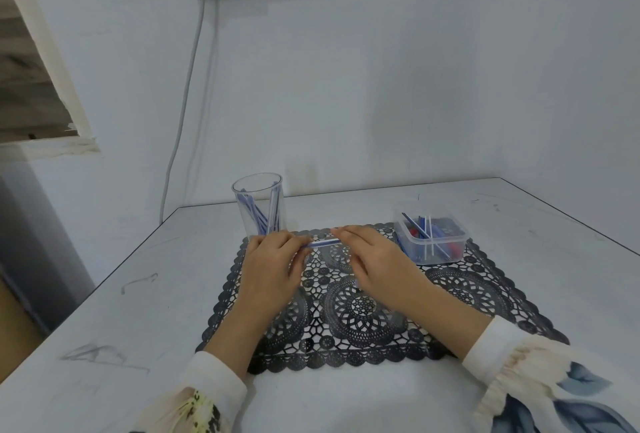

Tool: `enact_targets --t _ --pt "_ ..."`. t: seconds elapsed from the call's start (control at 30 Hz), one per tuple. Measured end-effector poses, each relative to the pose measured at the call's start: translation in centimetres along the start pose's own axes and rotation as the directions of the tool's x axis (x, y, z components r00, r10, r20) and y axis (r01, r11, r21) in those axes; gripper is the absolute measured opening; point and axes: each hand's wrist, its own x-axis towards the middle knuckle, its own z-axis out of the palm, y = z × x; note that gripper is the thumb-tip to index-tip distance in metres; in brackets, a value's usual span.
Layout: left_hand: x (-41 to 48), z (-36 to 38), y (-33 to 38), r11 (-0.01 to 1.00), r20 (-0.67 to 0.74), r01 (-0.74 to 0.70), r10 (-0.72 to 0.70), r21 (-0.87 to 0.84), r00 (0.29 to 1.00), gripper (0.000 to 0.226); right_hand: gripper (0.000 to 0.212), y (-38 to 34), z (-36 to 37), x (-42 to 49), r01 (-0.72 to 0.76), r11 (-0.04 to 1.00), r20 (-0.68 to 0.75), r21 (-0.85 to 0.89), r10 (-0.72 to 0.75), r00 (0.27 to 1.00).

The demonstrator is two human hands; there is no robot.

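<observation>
Wide white desk (138,311), a black lace mat (363,311) spread across its middle. Over the mat's far edge, the left hand (270,259) and the right hand (370,256) face each other, each pinching one end of a blue-and-white straw (323,243) held level between them. A clear cup (258,204) holding more straws stands just behind the left hand. A small plastic box (431,242) of straws sits at the mat's right corner.
</observation>
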Motion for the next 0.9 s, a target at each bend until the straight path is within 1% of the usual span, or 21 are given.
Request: enact_targets --t 0.1,0.2,0.37,0.57,0.73,0.83,0.9 --pt "-0.1 0.1 -0.2 1.000 0.008 0.005 -0.005 0.000 1.000 0.031 0.038 0.1 -0.2 0.2 0.002 0.998 -0.051 -0.056 -0.005 0.999" --pt "-0.1 0.1 -0.2 1.000 0.010 -0.002 0.002 -0.003 1.000 0.031 0.031 0.5 -0.1 0.2 0.031 0.986 -0.105 -0.163 -0.049 0.993" --pt "-0.1 0.1 0.0 1.000 0.014 -0.022 0.022 -0.017 1.000 0.031 0.030 1.7 -0.1 0.3 0.057 0.947 -0.133 -0.315 -0.103 0.986" --pt "0.0 0.0 0.1 1.000 0.004 -0.018 0.018 -0.020 1.000 0.032 0.042 2.4 -0.2 0.3 0.037 0.930 -0.080 -0.367 -0.072 0.994" --pt "-0.1 0.1 -0.1 0.999 0.004 -0.021 0.021 -0.037 1.000 0.031 0.037 2.9 -0.4 0.4 0.053 0.928 -0.079 -0.369 -0.088 0.993" --pt "-0.1 0.1 -0.1 0.999 0.001 -0.015 0.015 -0.046 1.000 0.031 0.028 3.4 -0.8 0.5 0.074 0.922 -0.068 -0.381 -0.108 0.992" --pt "-0.1 0.2 -0.2 0.999 -0.005 -0.013 0.013 -0.045 1.000 0.031 0.027 4.0 -1.3 0.6 0.066 0.912 -0.059 -0.406 -0.099 0.993"
